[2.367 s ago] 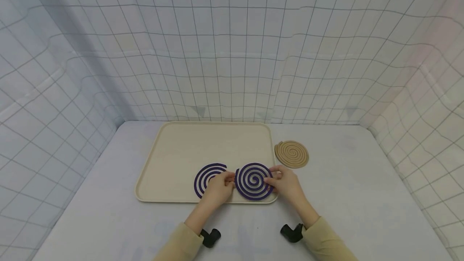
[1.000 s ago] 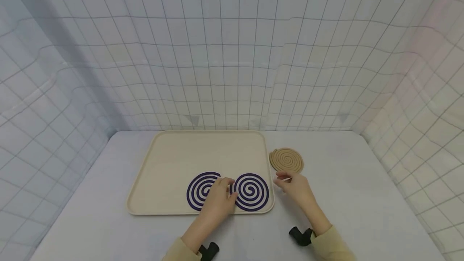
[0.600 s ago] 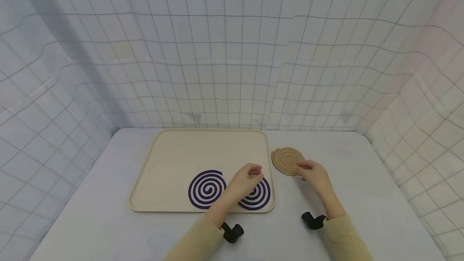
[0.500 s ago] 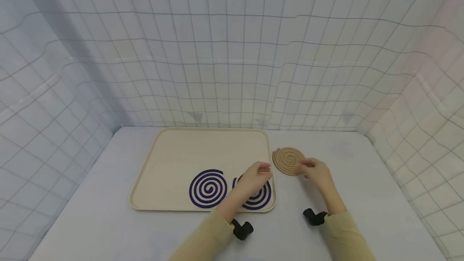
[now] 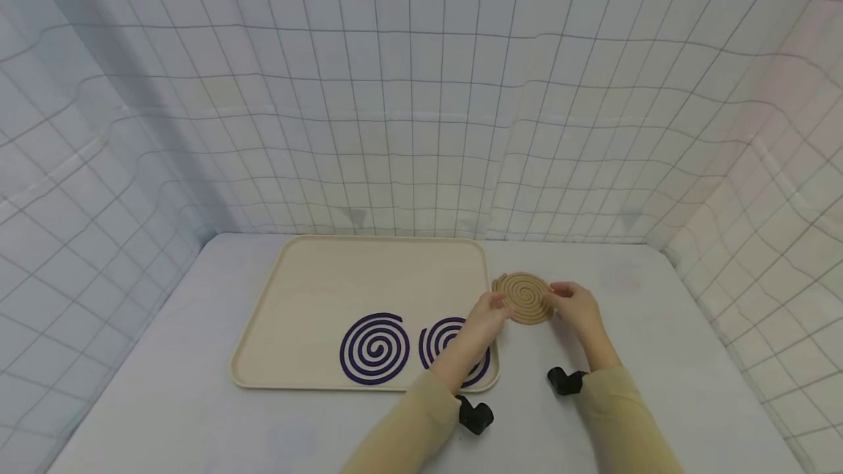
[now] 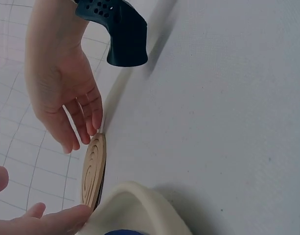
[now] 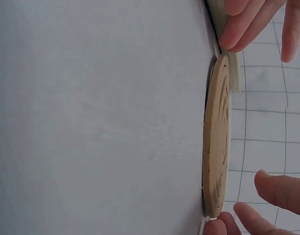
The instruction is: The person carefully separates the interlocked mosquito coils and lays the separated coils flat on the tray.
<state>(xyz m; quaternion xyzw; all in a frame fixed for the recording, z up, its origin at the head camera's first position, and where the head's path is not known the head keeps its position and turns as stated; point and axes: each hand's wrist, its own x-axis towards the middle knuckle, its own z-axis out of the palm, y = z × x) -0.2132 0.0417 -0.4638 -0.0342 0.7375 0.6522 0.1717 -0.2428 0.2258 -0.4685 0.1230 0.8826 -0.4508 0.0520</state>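
Flat tan spiral coil (image 5: 525, 296) on white tabletop (image 5: 197, 423), just right of cream rectangular tray (image 5: 369, 276). Left hand (image 5: 487, 319), right hand (image 5: 578, 311) at coil's opposite edges, fingers parted; cannot tell whether touching.

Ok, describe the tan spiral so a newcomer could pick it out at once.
Find the big cream tray. Just past its right edge, between the left hand and the right hand, lies a flat tan spiral. Unlike the two purple spirals on the tray, its coils are packed tightly with hardly any gap.
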